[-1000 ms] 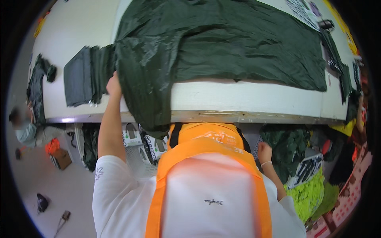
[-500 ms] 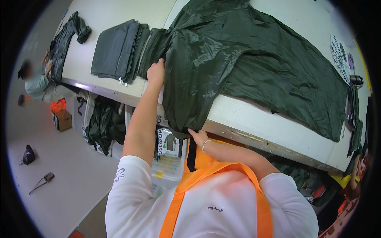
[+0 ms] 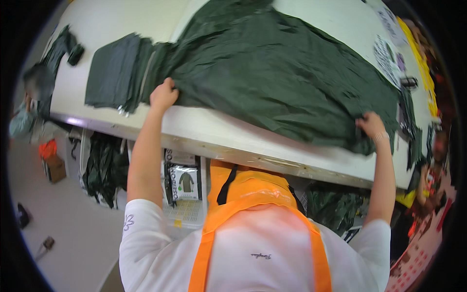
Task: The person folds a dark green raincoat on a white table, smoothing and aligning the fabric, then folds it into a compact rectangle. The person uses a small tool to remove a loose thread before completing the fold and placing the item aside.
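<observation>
dark green garment (image 3: pixel 272 73) lies spread over the white surface (image 3: pixel 209 119), to the right of the folded stack (image 3: pixel 114 73) and near it. left hand (image 3: pixel 164 95) is just right of the stack, its fingers gripping the garment's near edge. right hand (image 3: pixel 372 125) is well apart from the stack, far to its right; its fingers are curled around bunched cloth at the garment's other end. 1 more dark green piece (image 3: pixel 61 46) lies left of the stack. below the stack, under the surface, hangs a dark green heap (image 3: pixel 104 165).
</observation>
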